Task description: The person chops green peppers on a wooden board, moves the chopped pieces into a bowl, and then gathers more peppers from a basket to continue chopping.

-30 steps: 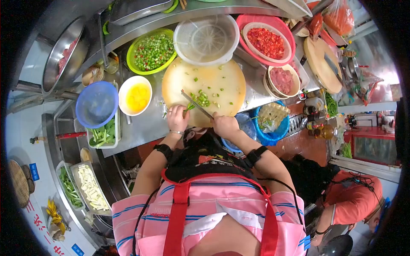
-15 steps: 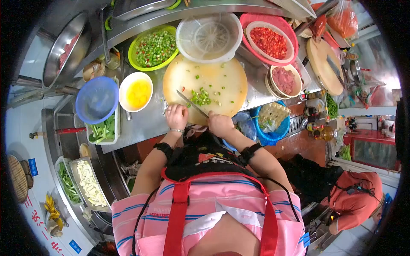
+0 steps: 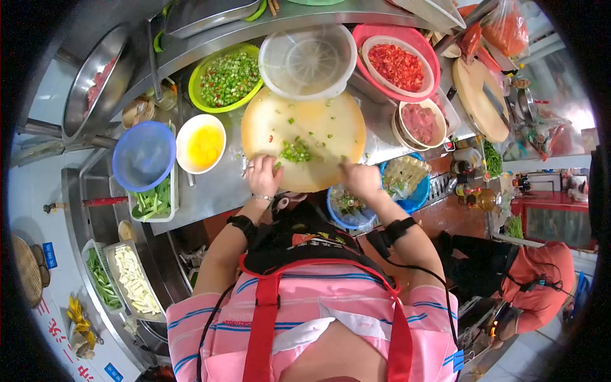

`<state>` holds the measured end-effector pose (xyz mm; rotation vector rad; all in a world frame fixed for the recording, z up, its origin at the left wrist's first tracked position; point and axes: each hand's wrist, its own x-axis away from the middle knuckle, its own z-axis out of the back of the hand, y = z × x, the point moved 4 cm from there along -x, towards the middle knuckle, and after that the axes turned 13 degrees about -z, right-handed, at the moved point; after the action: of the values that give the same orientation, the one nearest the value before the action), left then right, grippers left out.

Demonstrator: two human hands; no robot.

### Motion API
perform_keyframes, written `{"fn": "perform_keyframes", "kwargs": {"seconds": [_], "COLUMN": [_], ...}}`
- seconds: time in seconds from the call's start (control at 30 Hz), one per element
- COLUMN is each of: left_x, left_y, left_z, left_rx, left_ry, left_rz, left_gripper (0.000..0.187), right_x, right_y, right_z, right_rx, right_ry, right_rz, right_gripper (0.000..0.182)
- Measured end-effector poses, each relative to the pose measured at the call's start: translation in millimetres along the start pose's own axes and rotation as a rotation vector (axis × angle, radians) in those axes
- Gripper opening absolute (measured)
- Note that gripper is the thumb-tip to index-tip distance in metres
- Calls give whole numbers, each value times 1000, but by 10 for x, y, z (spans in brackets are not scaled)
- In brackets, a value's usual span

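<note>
My left hand (image 3: 263, 176) rests at the lower left edge of the round cutting board (image 3: 254, 127), fingers bent together round a bit of green at the fingertips. Near the board's lower right edge is my right hand (image 3: 361, 181), closed on the handle of a knife (image 3: 328, 155) whose blade is smeared by motion over the board. Chopped green pepper (image 3: 295, 151) lies in a small heap between the hands, with scattered bits and a red piece around it.
A white bowl of egg yolks (image 3: 205, 145) and a blue bowl (image 3: 145, 156) stand left. Behind are a green basket of chopped peppers (image 3: 227, 79), a white strainer (image 3: 309, 60) and chopped red peppers (image 3: 396, 67). Meat (image 3: 420, 123) is right; a co-worker (image 3: 541, 286) stands lower right.
My right hand and the knife have moved right, away from my left hand. The chopped heap looks slightly more gathered. The co-worker has shifted a little.
</note>
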<state>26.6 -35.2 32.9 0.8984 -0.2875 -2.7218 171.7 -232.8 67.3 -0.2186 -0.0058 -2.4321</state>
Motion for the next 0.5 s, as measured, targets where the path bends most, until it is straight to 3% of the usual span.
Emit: {"fn": "perform_keyframes", "kwargs": {"seconds": [0.13, 0.17, 0.27, 0.3, 0.33, 0.5], "left_x": [-169, -189, -419, -499, -594, -1016], "left_y": [-48, -133, -280, -337, -383, -560], "left_z": [-126, -220, -358, -444, -526, -928], "left_rx": [-6, 13, 3, 40, 45, 145], "left_ry": [-124, -207, -208, -340, -346, -532], "left_rz": [-46, -19, -51, 6, -1, -183], "left_gripper": [49, 60, 70, 80, 80, 81], "right_x": [-224, -275, -435, -455, -478, -164], "right_y": [555, 595, 539, 452, 385, -48], "right_z": [149, 123, -101, -157, -337, -71], "right_rx": [111, 118, 149, 173, 179, 107], "right_ry": [97, 111, 113, 85, 144, 49], "right_rz": [-243, -268, -279, -241, -163, -12], "right_gripper": [15, 15, 18, 20, 19, 11]}}
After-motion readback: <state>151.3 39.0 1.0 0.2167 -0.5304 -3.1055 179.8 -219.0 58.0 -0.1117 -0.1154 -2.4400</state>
